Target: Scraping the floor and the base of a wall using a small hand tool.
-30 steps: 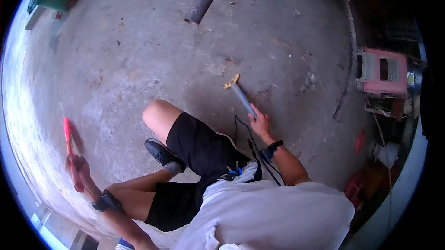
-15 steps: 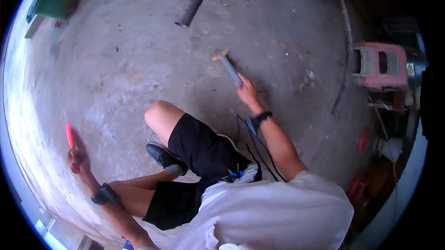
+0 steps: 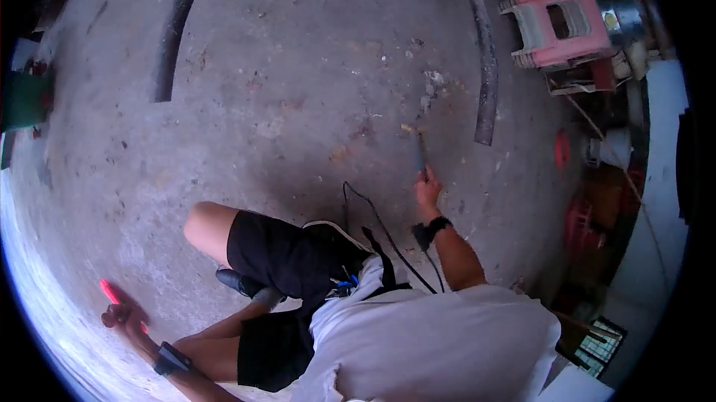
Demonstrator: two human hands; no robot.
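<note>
My right hand, out in front of me on the right, is closed around the grey handle of a hammer. The hammer's yellowish head points away from me over the concrete floor. Far to the left, my left hand is closed on a bright red slim tool. One red end sticks out beyond the fingers and a bit of red shows below them. What kind of tool it is, I cannot tell. Both hands are well apart, and I am low to the floor with one knee bent.
A dark pipe lies ahead on the left, a worn grey pole ahead on the right. Stacked pink stools stand at the right, near a red ring-like thing. A green bin is at the left edge. Black cable hangs by my waist.
My view has turned to the right, so the pipe and bin sit farther left. The hammer has shifted right and toward me in the picture; both hands keep their hold.
</note>
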